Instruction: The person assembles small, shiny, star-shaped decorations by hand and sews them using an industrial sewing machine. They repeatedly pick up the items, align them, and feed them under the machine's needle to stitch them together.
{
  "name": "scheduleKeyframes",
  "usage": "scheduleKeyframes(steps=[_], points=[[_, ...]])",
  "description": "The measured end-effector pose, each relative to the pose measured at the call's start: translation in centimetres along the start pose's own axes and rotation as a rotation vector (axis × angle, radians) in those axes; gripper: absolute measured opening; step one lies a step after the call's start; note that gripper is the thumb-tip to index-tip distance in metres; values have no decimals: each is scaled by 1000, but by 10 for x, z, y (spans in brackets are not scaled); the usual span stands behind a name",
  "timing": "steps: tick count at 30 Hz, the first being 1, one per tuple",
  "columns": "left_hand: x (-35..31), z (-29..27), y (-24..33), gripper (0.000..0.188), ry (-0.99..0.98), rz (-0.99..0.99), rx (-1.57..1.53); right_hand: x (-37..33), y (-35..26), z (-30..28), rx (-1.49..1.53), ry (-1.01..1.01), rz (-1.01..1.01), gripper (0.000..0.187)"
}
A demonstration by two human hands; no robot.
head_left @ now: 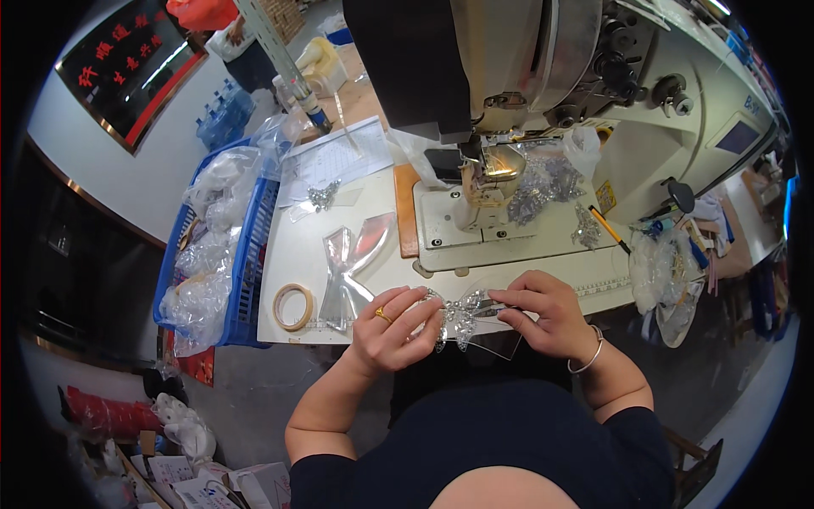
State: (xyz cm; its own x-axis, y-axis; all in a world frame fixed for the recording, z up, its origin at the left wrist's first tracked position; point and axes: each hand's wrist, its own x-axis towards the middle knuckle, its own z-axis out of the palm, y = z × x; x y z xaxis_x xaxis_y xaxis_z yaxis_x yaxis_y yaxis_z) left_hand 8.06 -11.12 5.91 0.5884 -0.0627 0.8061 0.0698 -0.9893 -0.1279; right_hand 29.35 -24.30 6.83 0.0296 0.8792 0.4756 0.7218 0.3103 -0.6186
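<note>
With my left hand (392,329) I am pinching the left side of a glittering, butterfly-like ornament (460,321), which is at the near edge of the white counter (290,254); my right hand (549,318) has its thumb and fingers brought near together at the ornament's 3 o'clock, but I cannot tell what exactly they grip. From the ornament, the tape roll (277,307) lies at 9 o'clock, the clear plastic piece (339,276) at 10 and the orange pen (606,226) at 2.
</note>
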Motion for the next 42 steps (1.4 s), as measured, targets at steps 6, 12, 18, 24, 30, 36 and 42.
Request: scheduleKeyframes(steps=[6,12,18,24,30,36,42], points=[[-4,3,4,16,-3,-70,-85,6,6,-1,129,-88,3,20],[-6,5,-1,17,37,1,-84,6,13,0,172,-110,-21,22],[-8,5,-3,18,50,72,-71,5,16,-4,185,-150,-51,25],[-8,5,0,17,64,68,-80,4,19,5,200,-114,-77,25],[-10,4,-2,19,75,58,-94,3,17,2,219,-122,-28,24],[-14,0,-8,24,72,72,12,6,31,-17,92,12,139,22],[-19,14,-8,21,148,84,73,21,21,-4,186,-111,49,23]])
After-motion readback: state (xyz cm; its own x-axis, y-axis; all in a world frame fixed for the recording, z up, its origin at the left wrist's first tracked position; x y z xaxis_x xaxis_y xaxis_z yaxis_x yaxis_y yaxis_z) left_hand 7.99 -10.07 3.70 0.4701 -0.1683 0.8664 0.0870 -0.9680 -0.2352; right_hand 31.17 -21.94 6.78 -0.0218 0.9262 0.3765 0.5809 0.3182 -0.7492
